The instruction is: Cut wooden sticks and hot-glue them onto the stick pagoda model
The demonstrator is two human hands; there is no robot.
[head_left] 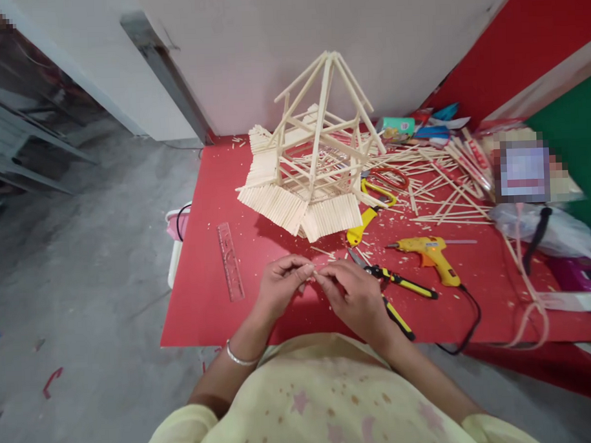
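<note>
Both my hands meet over the near part of the red table. My left hand (288, 281) is closed in a pinch, thumb against fingers. My right hand (351, 289) pinches too, its fingertips touching those of the left. A tiny pale bit seems to sit between the fingertips, too small to make out. Just beyond stands a lantern-like frame of wooden sticks (317, 143), with stick-covered panels (275, 206) fanning out around its base. Close to my right hand lie yellow-and-black pruning shears (409, 283), jaws toward the frame. A yellow glue gun (432, 252) rests on its side farther right.
A clear ruler (230, 262) lies left of my hands. Behind the shears are a yellow cutter (361, 227) and scissors (379, 191). Loose wooden sticks (439, 184), a green can (396, 126) and plastic bags (542, 229) cover the right side. The glue gun's cord (476, 325) hangs over the table's front edge.
</note>
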